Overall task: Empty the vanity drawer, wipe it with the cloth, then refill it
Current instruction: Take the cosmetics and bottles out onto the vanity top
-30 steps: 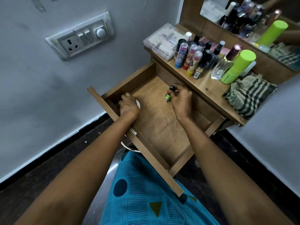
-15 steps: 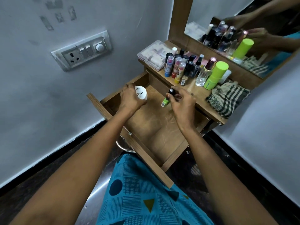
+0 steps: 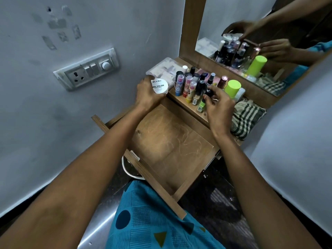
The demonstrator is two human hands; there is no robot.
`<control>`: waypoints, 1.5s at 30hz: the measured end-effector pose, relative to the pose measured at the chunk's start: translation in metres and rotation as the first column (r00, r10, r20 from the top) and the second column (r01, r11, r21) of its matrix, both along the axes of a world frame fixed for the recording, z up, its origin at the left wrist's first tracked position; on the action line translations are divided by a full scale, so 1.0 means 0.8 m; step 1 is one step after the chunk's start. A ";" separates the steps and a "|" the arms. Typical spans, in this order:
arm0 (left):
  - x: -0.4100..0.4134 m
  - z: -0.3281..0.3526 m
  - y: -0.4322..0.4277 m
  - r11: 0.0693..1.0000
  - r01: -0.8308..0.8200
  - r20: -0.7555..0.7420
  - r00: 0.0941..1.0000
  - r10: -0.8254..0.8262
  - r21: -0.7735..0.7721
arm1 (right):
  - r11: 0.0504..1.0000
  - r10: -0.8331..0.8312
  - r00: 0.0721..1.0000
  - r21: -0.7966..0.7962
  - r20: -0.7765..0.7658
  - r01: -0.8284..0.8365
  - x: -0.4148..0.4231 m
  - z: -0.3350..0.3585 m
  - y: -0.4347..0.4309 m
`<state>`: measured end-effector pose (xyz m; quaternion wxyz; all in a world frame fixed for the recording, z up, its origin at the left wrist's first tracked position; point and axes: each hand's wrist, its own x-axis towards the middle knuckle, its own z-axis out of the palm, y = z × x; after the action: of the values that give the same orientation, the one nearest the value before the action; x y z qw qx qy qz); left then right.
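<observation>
Left hand point(image 3: 148, 95) is gripping the white tub point(image 3: 159, 86). Right hand point(image 3: 221, 109) is pinching the green bottle point(image 3: 202, 105) by its cap, probably setting it on the vanity top point(image 3: 193, 110). Both have just come up out of the drawer point(image 3: 172, 146), now looking bare, so wiping with the cloth point(image 3: 247, 119) is coming next.

hands point(image 3: 149, 95) point(image 3: 221, 110) 2 | drawer point(image 3: 170, 142) 1 | white jar point(image 3: 159, 86) 1 | green bottle point(image 3: 201, 105) 1 | cloth point(image 3: 246, 119) 1

Wearing a teal-blue fabric garment point(image 3: 143, 203), geometric print: black grid hatching, a dark blue circle point(image 3: 123, 219), olive triangles point(image 3: 160, 239). Left hand point(image 3: 147, 95), right hand point(image 3: 220, 108), forearms point(image 3: 86, 168) all bare.
</observation>
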<state>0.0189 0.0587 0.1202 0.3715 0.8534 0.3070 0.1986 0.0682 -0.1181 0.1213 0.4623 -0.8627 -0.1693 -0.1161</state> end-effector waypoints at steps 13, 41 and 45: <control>0.056 -0.024 0.021 1.000 -0.010 0.121 0.993 0.009 0.005 | 0.999 -0.031 0.991 -0.034 0.128 0.035 0.012 -0.024 0.010; 0.038 -0.037 0.011 0.997 -0.068 0.300 0.951 0.073 -0.026 | 0.999 -0.001 0.993 -0.033 0.119 0.005 -0.001 -0.041 -0.007; 0.015 -0.044 -0.017 0.994 -0.058 0.298 0.951 0.083 -0.092 | 0.998 0.028 0.990 -0.055 0.137 -0.020 -0.014 -0.046 -0.018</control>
<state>0.0309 0.0452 0.0850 0.4415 0.7856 0.2851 0.3266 0.0570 -0.1326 0.0843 0.4274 -0.8626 -0.2144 -0.1653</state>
